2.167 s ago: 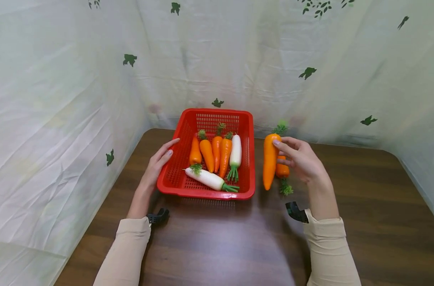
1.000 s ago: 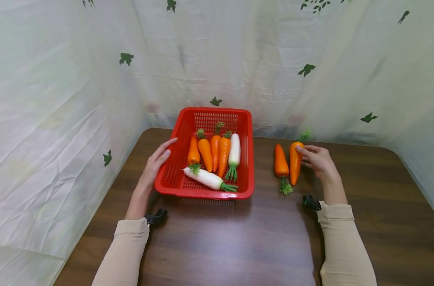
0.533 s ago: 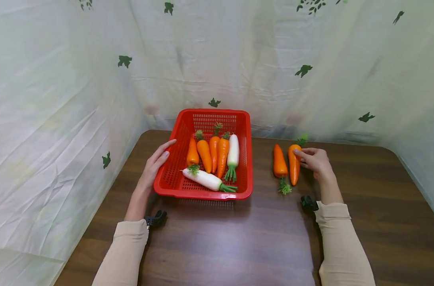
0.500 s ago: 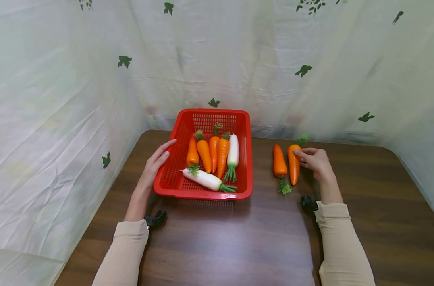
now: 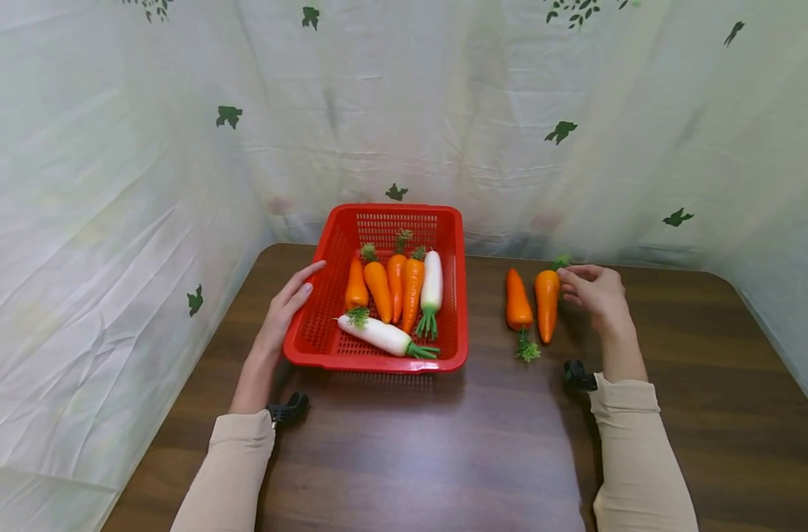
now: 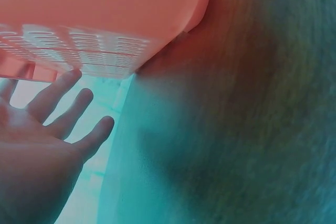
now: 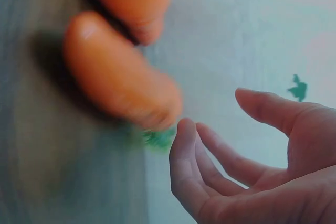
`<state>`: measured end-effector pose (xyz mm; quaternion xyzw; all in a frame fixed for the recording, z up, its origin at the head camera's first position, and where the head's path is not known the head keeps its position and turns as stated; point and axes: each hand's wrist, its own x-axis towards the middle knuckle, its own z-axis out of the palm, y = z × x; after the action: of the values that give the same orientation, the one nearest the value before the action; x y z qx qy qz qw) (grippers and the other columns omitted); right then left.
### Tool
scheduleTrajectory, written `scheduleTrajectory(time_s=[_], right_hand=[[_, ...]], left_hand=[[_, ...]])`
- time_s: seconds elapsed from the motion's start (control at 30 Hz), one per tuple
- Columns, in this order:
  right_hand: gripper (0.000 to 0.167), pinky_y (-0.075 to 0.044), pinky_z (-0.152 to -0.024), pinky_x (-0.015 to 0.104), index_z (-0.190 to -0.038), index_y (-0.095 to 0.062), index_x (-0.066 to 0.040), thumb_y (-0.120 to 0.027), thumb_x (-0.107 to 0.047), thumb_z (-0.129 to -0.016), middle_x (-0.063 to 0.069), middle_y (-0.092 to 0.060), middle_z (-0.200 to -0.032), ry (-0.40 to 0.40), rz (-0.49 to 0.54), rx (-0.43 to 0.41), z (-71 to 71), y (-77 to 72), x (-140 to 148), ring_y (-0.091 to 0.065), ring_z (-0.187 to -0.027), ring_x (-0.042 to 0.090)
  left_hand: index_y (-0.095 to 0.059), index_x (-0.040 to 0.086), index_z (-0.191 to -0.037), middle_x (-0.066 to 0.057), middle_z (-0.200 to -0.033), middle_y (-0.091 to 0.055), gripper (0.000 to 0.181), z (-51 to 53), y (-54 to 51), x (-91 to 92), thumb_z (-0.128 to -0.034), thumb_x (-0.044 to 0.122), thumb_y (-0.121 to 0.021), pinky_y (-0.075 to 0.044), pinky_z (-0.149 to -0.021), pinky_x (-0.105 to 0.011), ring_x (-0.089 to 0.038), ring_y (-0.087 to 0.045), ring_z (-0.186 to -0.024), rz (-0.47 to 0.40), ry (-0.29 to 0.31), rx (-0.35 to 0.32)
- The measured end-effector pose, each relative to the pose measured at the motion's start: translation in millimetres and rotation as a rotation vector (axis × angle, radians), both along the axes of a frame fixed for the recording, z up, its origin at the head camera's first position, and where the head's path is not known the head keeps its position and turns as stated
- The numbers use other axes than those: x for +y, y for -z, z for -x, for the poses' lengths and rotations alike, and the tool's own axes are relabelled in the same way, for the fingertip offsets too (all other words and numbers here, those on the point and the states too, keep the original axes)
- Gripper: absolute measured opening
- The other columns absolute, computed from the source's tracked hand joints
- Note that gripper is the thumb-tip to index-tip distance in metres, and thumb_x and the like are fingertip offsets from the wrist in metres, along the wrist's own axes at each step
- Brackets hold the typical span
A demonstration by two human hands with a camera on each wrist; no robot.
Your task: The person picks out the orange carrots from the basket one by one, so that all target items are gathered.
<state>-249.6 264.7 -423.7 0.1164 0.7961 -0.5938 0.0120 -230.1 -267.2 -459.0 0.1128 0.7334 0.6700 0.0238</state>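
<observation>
My left hand [image 5: 280,318] is at the left side of a red plastic basket [image 5: 377,362]; in the left wrist view its fingers are straight and spread beside the basket wall [image 6: 105,3]. Several carrots [image 5: 378,288] and two white radishes [image 5: 377,334] lie inside. To the right, a carrot [image 5: 547,299] lies on the table, its green top at the far end. My right hand [image 5: 595,292] hovers just right of that top; in the right wrist view thumb and fingers stand apart with nothing between them. Left of it lies another carrot [image 5: 519,301], top toward me.
The brown wooden table [image 5: 417,458] reaches toward me and to the right. A pale curtain [image 5: 404,111] with green leaf and bird shapes hangs behind and to the left. Black camera mounts [image 5: 289,408] sit at both wrists.
My right hand has carried the carrot rightward, set it down beside the other one and let go, drawing slightly right. The left hand has stayed at the basket.
</observation>
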Motion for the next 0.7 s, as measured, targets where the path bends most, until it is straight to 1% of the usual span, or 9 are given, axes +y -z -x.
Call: scheduleTrajectory(time_s=[0.13,0.27,0.37,0.5,0.63,0.7], right_hand=[[0.064,-0.061,-0.088,0.024,-0.149,-0.050,0.009,-0.068,-0.032,-0.103,0.001,-0.063,-0.117,-0.027,0.075,0.024,-3.5,-12.5,-3.2,-0.072,-0.089,0.002],[0.065,-0.060,-0.090,0.024,-0.149,-0.048,0.009,-0.070,-0.031,-0.102,-0.006,-0.066,-0.112,-0.063,0.149,0.041,-6.0,-24.1,-8.4,-0.072,-0.093,0.003],[0.064,-0.060,-0.090,0.022,-0.149,-0.049,0.008,-0.069,-0.032,-0.103,-0.011,-0.067,-0.108,-0.097,0.156,0.046,-7.2,-30.8,-15.7,-0.071,-0.098,0.005],[0.063,-0.059,-0.090,0.020,-0.149,-0.050,0.006,-0.069,-0.033,-0.103,-0.008,-0.069,-0.109,-0.113,0.198,0.041,-7.6,-37.0,-30.8,-0.070,-0.100,0.006],[0.063,-0.058,-0.097,0.025,-0.148,-0.053,0.003,-0.071,-0.035,-0.101,-0.003,-0.069,-0.113,-0.117,0.245,0.036,-8.1,-41.0,-50.0,-0.070,-0.101,0.008],[0.061,-0.058,-0.100,0.028,-0.146,-0.054,0.002,-0.071,-0.036,-0.102,-0.001,-0.069,-0.115,-0.128,0.249,0.039,-8.8,-41.8,-59.0,-0.070,-0.107,0.012]], left_hand=[[-0.040,0.028,-0.163,-0.009,-0.165,-0.038,0.053,-0.4,-0.1,0.1,-0.1119,0.040,-0.045,-0.059,-0.094,-0.027,-0.035,-0.050,-0.136,-0.007,0.002,0.001],[-0.039,0.028,-0.163,-0.008,-0.166,-0.038,0.052,-1.1,0.4,-0.4,-0.1121,0.039,-0.045,-0.059,-0.095,-0.027,-0.035,-0.049,-0.137,-0.015,0.002,0.000],[-0.040,0.026,-0.163,-0.008,-0.166,-0.037,0.052,-1.2,0.7,-0.9,-0.1124,0.037,-0.044,-0.058,-0.098,-0.026,-0.034,-0.048,-0.138,-0.027,0.004,0.004],[-0.041,0.025,-0.163,-0.008,-0.166,-0.037,0.052,-0.6,0.2,-1.0,-0.1126,0.037,-0.044,-0.056,-0.100,-0.025,-0.032,-0.046,-0.140,-0.041,0.005,0.011],[-0.041,0.025,-0.163,-0.007,-0.166,-0.038,0.052,-0.2,-1.1,0.3,-0.1121,0.039,-0.045,-0.056,-0.099,-0.024,-0.032,-0.047,-0.139,-0.036,0.004,0.003],[-0.041,0.026,-0.163,-0.007,-0.166,-0.038,0.053,0.0,-1.9,1.4,-0.1120,0.040,-0.046,-0.057,-0.098,-0.025,-0.032,-0.048,-0.139,-0.034,0.007,-0.003]])
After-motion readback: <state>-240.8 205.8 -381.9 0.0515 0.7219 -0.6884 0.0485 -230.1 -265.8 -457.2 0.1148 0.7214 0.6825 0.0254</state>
